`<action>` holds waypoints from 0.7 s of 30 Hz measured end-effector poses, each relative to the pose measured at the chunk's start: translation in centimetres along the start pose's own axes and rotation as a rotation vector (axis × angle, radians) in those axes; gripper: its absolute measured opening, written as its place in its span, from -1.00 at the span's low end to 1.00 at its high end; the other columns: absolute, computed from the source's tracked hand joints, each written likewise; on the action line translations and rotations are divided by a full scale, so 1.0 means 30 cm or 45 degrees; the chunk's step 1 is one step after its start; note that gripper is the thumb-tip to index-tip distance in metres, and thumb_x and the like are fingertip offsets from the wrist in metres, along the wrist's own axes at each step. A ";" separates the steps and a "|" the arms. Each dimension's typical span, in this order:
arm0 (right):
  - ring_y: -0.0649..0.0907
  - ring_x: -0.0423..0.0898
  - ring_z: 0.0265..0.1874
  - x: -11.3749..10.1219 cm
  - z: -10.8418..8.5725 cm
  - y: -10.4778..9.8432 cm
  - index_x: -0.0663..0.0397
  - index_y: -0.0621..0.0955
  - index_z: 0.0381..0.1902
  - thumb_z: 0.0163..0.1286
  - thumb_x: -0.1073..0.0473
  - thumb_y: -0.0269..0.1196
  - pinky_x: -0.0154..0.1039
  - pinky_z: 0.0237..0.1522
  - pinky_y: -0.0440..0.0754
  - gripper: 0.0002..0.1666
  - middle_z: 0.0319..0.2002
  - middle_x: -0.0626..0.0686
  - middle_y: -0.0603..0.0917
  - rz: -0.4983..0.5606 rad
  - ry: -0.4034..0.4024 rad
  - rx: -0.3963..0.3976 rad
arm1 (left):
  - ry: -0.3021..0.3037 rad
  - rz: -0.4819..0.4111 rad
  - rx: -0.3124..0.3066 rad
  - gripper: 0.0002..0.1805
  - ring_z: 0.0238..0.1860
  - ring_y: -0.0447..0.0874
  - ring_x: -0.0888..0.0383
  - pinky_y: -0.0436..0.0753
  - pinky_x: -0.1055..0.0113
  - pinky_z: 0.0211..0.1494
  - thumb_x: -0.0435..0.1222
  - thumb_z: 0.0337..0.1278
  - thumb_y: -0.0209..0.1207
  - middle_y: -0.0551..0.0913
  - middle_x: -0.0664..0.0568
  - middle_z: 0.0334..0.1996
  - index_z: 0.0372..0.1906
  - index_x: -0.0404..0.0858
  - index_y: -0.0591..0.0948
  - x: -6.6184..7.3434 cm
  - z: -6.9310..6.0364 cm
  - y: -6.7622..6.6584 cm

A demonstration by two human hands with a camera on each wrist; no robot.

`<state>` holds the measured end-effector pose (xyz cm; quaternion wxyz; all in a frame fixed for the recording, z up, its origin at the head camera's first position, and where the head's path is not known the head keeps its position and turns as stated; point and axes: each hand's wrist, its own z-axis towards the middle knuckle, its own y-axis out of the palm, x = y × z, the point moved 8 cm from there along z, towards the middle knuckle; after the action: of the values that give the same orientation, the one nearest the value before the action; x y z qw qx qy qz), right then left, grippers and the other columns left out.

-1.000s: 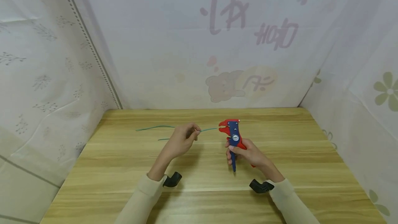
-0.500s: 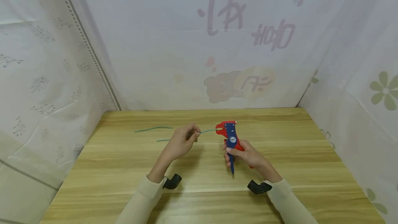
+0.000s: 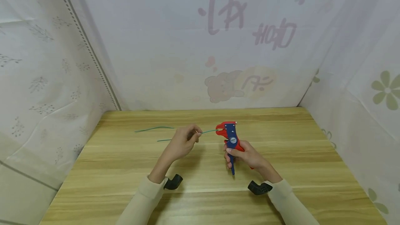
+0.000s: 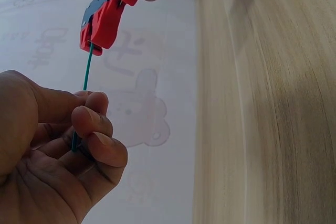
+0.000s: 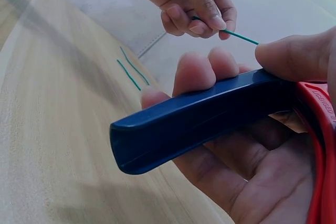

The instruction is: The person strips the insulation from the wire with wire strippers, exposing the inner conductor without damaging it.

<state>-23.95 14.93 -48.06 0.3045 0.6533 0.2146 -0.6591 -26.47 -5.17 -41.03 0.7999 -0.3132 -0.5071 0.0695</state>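
Observation:
Between thumb and fingers my left hand (image 3: 185, 141) pinches a thin green wire (image 4: 87, 72). The wire's free end sits in the red jaws of a red and blue wire stripper (image 3: 232, 141), seen closely in the left wrist view. My right hand (image 3: 247, 153) grips the stripper upright by its handles, with the fingers wrapped round the blue handle (image 5: 210, 111). In the right wrist view the jaws are out of sight. The handles look spread apart.
More green wire (image 3: 154, 128) lies on the wooden table (image 3: 200, 204), left of and behind the left hand. A shorter green piece (image 3: 164, 140) shows beside that wrist. A patterned cloth (image 3: 156, 61) hangs behind the table. Each wrist bears a black camera mount (image 3: 173, 182).
My right hand has moved the stripper slightly left, so the wire's end, formerly just outside the jaws, is now between them. My left hand has stayed nearly still.

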 end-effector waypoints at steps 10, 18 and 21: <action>0.72 -0.10 -0.45 -0.009 0.001 0.009 0.26 0.44 0.01 0.65 0.20 0.04 -0.08 -0.21 0.80 -0.81 -0.37 0.06 0.64 -0.017 -0.003 0.004 | 0.018 -0.003 -0.003 -0.89 -0.65 0.29 0.36 0.29 0.49 -0.57 -0.41 0.50 0.09 0.58 0.07 -0.52 -0.12 -0.28 0.63 0.007 0.001 0.005; 0.70 -0.12 -0.49 -0.007 0.004 0.012 0.26 0.45 -0.04 0.66 0.22 0.01 -0.13 -0.28 0.79 -0.82 -0.42 0.05 0.61 -0.037 -0.032 -0.002 | 0.026 -0.010 0.001 -0.90 -0.66 0.28 0.37 0.28 0.48 -0.59 -0.42 0.48 0.11 0.58 0.06 -0.53 -0.12 -0.28 0.63 0.011 0.001 0.006; 0.70 -0.13 -0.51 -0.008 0.005 0.016 0.25 0.45 -0.06 0.66 0.23 0.00 -0.16 -0.31 0.78 -0.84 -0.43 0.05 0.60 -0.031 -0.055 -0.014 | 0.016 -0.008 -0.002 -0.90 -0.66 0.27 0.37 0.27 0.49 -0.58 -0.42 0.49 0.10 0.58 0.07 -0.53 -0.12 -0.29 0.63 0.009 0.002 0.008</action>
<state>-23.74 14.53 -47.76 0.3044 0.6345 0.2195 -0.6757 -26.34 -4.84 -40.92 0.8031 -0.3126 -0.5031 0.0646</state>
